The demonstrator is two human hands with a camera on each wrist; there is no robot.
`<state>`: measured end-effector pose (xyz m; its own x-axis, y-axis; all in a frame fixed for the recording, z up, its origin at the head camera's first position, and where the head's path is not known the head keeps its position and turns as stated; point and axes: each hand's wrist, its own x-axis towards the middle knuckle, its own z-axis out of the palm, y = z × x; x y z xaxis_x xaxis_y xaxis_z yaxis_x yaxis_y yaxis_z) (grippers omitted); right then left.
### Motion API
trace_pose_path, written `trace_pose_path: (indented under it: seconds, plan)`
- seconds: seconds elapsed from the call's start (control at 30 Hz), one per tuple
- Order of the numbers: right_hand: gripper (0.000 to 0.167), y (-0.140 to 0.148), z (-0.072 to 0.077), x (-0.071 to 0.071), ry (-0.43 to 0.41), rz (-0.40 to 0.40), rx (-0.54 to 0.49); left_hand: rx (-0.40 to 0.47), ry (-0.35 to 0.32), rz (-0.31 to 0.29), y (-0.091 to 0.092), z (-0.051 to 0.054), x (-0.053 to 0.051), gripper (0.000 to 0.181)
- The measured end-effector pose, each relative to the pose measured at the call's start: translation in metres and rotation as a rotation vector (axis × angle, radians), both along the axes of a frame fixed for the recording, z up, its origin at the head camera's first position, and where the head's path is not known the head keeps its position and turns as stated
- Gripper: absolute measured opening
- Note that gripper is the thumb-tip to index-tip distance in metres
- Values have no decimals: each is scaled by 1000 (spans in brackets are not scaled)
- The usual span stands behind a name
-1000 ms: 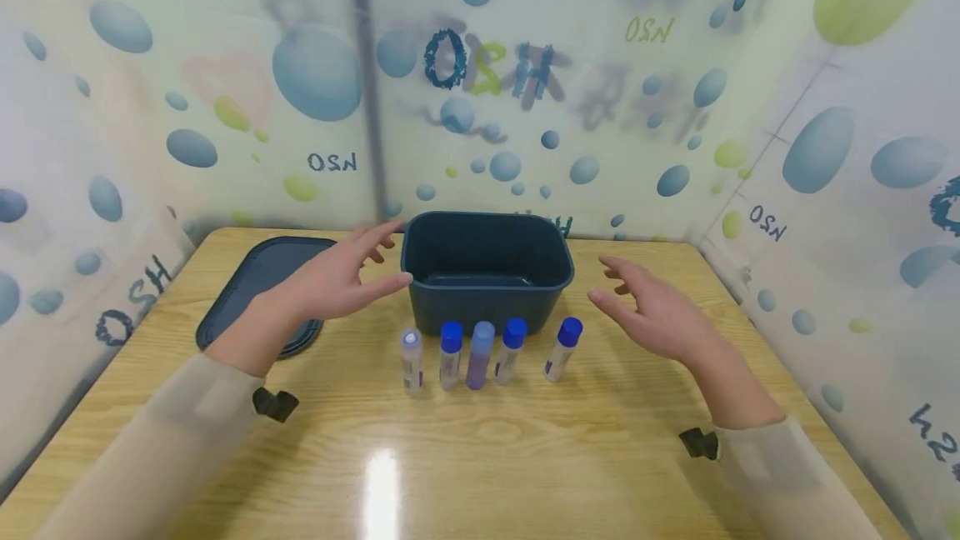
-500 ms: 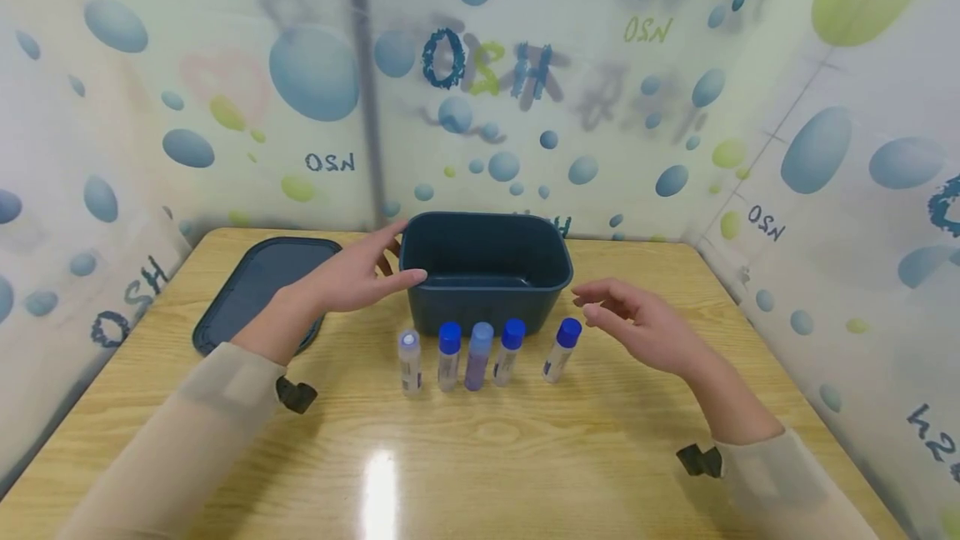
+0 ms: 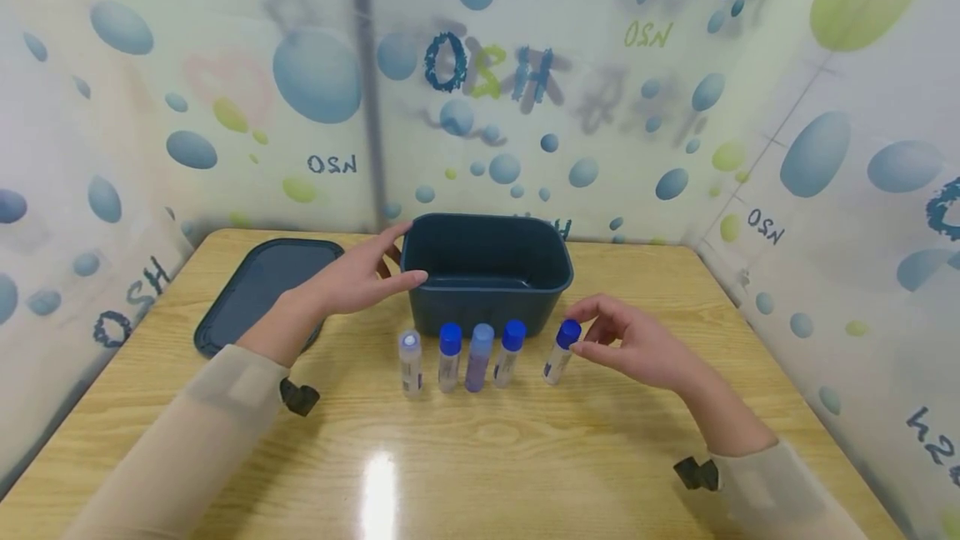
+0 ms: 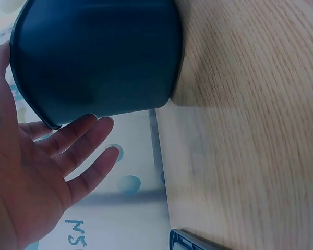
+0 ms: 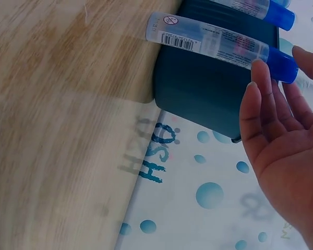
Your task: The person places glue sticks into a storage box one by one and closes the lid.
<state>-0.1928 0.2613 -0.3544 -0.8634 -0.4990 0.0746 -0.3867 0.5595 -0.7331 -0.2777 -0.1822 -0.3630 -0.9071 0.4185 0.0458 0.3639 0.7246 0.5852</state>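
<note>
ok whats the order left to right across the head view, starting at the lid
Dark lid → clear tube with a pale cap → first dark-blue-capped tube → light-blue-capped purple tube → second dark-blue-capped tube → third dark-blue-capped tube → right hand

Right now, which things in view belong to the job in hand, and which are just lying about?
Apparently in the job:
- dark bin, left hand touching its rim
- rightmost blue-capped tube, right hand at its cap; firm grip unclear

Lying about for now, untouched:
- four other tubes, standing before the bin
- dark lid, flat, left of the bin
</note>
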Motion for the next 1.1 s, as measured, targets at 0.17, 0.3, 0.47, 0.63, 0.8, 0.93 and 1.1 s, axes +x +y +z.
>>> trace_pose_path:
  seconds: [0.17, 0.3, 0.47, 0.63, 0.8, 0.93, 1.1]
  plan:
    - [34, 0, -4, -1, -11, 6, -7, -6, -5, 14, 1, -1, 1, 100]
    - [33, 1, -7, -2, -12, 10, -8, -3, -6, 14, 2, -1, 4, 99]
    - [31, 0, -9, -2, -8, 10, -13, 7, -14, 10, 2, -1, 5, 98]
    - [30, 0, -10, -2, 8, -4, -2, 9, -15, 7, 2, -3, 4, 97]
    - [29, 0, -5, 1, 44, -22, -10, 3, -10, 11, 3, -3, 5, 98]
    - [28, 0, 6, 2, 100, -24, -63, -3, -6, 16, 3, -3, 5, 98]
    - [30, -2, 22, 2, 235, -27, -162, -6, -5, 16, 2, -4, 5, 98]
